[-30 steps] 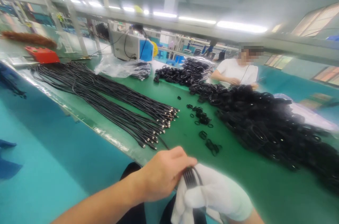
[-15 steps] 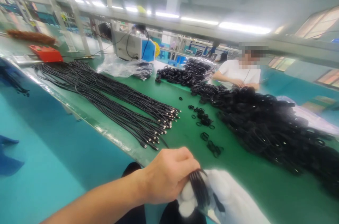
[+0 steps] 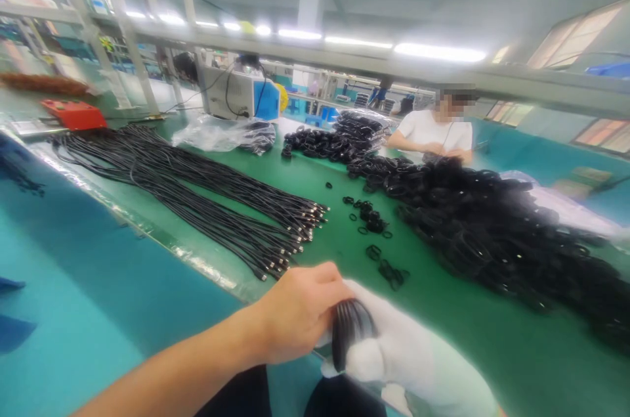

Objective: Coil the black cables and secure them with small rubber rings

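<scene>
A coiled black cable point(image 3: 348, 328) is held in front of my lap, at the table's near edge. My bare left hand point(image 3: 302, 308) is closed, its fingers gripping the coil's upper left side. On the other side my right hand point(image 3: 408, 338), in a white glove, is closed around the coil with its thumb across the front. Part of the coil and some fingers are hidden. Long black cables point(image 3: 197, 190) with metal plugs lie in two bundles to the left. Small black rings point(image 3: 371, 217) are scattered beyond my hands.
A large heap of coiled black cables point(image 3: 482, 226) covers the right of the green table point(image 3: 339, 256). Behind stand a red box point(image 3: 73, 115), a machine point(image 3: 231, 95) and a plastic bag point(image 3: 207, 134). A person in white point(image 3: 433, 131) works across the table.
My gloved right hand has come left and closed over the coil, its thumb now across the front. The coil has turned and sits slightly further left. The whole view has shifted a little.
</scene>
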`<state>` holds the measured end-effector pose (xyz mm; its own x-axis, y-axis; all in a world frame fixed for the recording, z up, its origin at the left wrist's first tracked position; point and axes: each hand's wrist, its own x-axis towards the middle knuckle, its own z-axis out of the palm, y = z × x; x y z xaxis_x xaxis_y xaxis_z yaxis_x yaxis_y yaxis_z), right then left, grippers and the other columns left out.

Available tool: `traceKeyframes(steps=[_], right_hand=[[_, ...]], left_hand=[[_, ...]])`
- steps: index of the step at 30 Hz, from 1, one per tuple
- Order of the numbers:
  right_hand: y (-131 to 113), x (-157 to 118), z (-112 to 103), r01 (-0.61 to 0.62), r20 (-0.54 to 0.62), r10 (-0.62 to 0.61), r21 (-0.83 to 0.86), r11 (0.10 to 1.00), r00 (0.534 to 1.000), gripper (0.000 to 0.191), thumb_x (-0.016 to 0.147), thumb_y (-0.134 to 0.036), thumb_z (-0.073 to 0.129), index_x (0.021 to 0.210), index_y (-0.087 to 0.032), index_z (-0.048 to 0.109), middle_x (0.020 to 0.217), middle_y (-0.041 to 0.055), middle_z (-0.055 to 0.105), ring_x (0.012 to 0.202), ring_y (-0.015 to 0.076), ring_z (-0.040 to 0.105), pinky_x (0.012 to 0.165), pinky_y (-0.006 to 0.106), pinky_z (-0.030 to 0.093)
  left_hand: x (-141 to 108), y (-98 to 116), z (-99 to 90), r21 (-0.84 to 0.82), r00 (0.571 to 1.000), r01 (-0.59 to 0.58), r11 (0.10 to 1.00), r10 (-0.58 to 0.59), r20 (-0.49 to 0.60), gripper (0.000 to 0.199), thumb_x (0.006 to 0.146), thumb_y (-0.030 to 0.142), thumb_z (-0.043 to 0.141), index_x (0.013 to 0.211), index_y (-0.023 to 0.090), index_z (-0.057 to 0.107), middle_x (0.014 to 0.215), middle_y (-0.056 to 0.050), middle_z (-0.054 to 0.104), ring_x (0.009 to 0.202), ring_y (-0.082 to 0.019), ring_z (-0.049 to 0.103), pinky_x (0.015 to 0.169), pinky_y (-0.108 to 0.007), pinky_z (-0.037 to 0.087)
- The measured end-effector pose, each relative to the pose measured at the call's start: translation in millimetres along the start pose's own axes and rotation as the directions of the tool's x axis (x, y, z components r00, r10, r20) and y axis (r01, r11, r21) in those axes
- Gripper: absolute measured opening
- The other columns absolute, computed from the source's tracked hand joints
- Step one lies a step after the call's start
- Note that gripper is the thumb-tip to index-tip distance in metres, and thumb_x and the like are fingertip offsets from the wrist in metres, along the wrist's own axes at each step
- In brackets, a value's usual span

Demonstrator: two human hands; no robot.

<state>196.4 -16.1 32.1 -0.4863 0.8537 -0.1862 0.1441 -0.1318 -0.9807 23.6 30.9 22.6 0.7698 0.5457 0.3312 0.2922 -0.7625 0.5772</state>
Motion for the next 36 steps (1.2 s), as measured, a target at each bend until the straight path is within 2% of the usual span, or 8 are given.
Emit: traceKeyframes(steps=[5,9,11,18,22,26,31,36], right_hand=[[13,11,-4,-0.015,-0.015,0.018,0.150,0.989,1.000,0.047,0.063,-0.028,0.075,0.104,-0.015,0.056,0.088,0.0060,0.062,0.078,0.0205,0.060,0.073,0.038,0.050],[24,15,-13,-0.033,0.074,-0.001,0.463,0.886,0.997,0.037,0.069,-0.027,0.071,0.100,-0.013,0.057,0.088,0.0095,0.063,0.074,0.0195,0.063,0.069,0.040,0.053],[29,17,-18,-0.012,0.069,-0.027,0.513,0.858,0.997,0.032,0.070,-0.028,0.070,0.095,-0.011,0.060,0.090,0.0112,0.063,0.074,0.0186,0.063,0.066,0.036,0.054],[42,22,-16,0.051,0.002,-0.059,0.458,0.888,0.998,0.032,0.074,-0.030,0.069,0.095,-0.007,0.062,0.083,0.0114,0.066,0.070,0.0169,0.063,0.065,0.032,0.053],[45,22,-12,-0.002,0.009,-0.002,0.419,0.908,1.000,0.030,0.076,-0.034,0.066,0.091,-0.009,0.060,0.076,0.0090,0.066,0.061,0.0157,0.063,0.059,0.030,0.051],[44,23,-15,-0.036,0.013,0.034,0.343,0.939,0.999,0.021,0.073,-0.027,0.067,0.084,-0.012,0.058,0.071,0.0058,0.065,0.053,0.0147,0.062,0.051,0.025,0.048],[46,25,-17,-0.024,-0.039,0.040,0.344,0.939,0.998,0.018,0.074,-0.026,0.065,0.080,-0.009,0.062,0.061,0.0045,0.063,0.048,0.0121,0.058,0.046,0.021,0.045],[59,32,-22,0.023,-0.041,0.005,0.638,0.770,0.999,0.029,0.078,-0.034,0.063,0.096,-0.012,0.062,0.079,0.0081,0.065,0.069,0.0174,0.064,0.061,0.032,0.052]], left_hand=[[6,0,-1.8,-0.090,0.978,0.201,0.975,-0.205,-0.032,0.029,0.078,0.005,0.045,0.091,0.021,0.066,0.084,-0.001,0.058,0.075,-0.012,0.056,0.070,-0.022,0.045],[15,-5,3.0,-0.412,0.921,0.365,0.835,-0.389,0.026,0.028,0.078,0.013,0.050,0.103,0.020,0.058,0.075,0.002,0.059,0.063,-0.011,0.058,0.059,-0.021,0.047],[19,-8,7.3,-0.481,0.900,0.399,0.781,-0.433,0.043,0.026,0.077,0.015,0.050,0.103,0.019,0.056,0.069,0.004,0.058,0.057,-0.010,0.057,0.053,-0.020,0.046],[27,-16,24.7,-0.492,0.827,0.512,0.704,-0.559,0.060,0.016,0.069,0.015,0.054,0.085,0.018,0.054,0.062,0.004,0.060,0.047,-0.010,0.057,0.042,-0.019,0.043],[31,-19,29.0,-0.507,0.760,0.600,0.619,-0.640,0.118,0.016,0.065,0.012,0.057,0.079,0.017,0.051,0.053,0.006,0.057,0.041,-0.010,0.054,0.038,-0.018,0.041],[35,-21,33.6,-0.576,0.744,0.599,0.557,-0.653,0.142,0.018,0.064,0.012,0.057,0.079,0.018,0.048,0.050,0.007,0.053,0.038,-0.009,0.051,0.036,-0.018,0.040],[37,-28,35.9,-0.473,0.773,0.592,0.652,-0.626,0.105,0.015,0.069,0.013,0.056,0.083,0.017,0.051,0.054,0.006,0.055,0.041,-0.009,0.051,0.040,-0.018,0.037],[24,-18,25.5,-0.158,0.855,0.491,0.857,-0.509,-0.100,0.007,0.075,0.019,0.056,0.082,0.021,0.056,0.072,0.003,0.060,0.065,-0.013,0.054,0.057,-0.024,0.039]])
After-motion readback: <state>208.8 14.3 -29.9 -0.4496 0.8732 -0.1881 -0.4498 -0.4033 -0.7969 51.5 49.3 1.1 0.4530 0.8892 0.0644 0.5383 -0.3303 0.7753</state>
